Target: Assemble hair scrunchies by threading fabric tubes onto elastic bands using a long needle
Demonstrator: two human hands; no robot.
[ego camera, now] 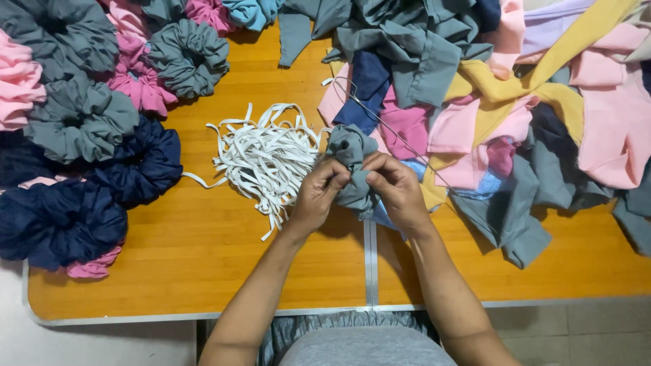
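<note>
Both hands meet over the table's middle seam: the left hand (319, 193) and right hand (397, 190) are each closed, fingers pinching a bunched grey fabric piece (352, 166) between them. Its lower end is hidden behind the fingers. A thin wire tool (390, 125) runs from the cloth up to the right, apparently threaded inside it. White elastic strips (268, 159) lie just left. Finished scrunchies (81, 122) are cut off at the left edge; mixed fabric scraps (542, 115) spill off right on the wooden table (196, 251)
</note>
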